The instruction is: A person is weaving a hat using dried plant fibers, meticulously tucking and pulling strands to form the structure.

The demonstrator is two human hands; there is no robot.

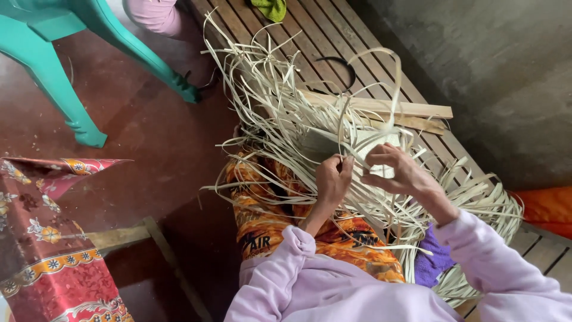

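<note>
A tangle of pale flat weaving strips [280, 101] fans out from a half-woven piece [366, 149] resting on my lap. My left hand [332, 179] pinches one thin strip near the woven part, fingers closed on it. My right hand [396, 170] grips another strip that loops up and over above the work. Both hands sit close together at the centre, in lilac sleeves. An orange patterned cloth [268, 220] covers my legs beneath the strips.
I sit on a dark slatted wooden bench [333, 30] with two loose wooden sticks [417, 110] and a black ring [342, 65] on it. A teal plastic chair [53, 65] stands left on the red floor. A red floral cloth [47, 250] lies bottom left. Another person's leg [158, 15] shows at the top.
</note>
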